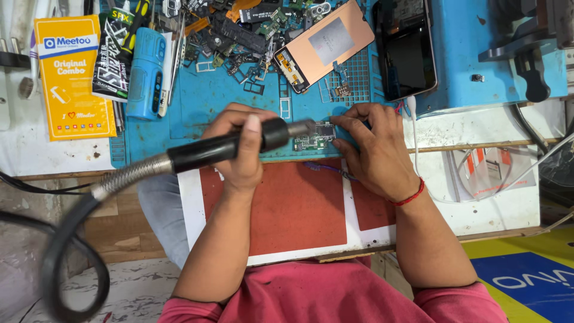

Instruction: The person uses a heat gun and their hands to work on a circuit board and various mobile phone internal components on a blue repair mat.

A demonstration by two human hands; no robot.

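Your left hand (239,146) is wrapped tight round the black hot-air wand (230,145), its nozzle pointing right at the small circuit board (315,137) just beyond. Your right hand (371,149) pins that board's far edge with its fingertips on the blue mat (203,101).

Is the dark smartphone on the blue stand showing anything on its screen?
Off, apparently: the dark smartphone shows a black, reflective screen with no picture.
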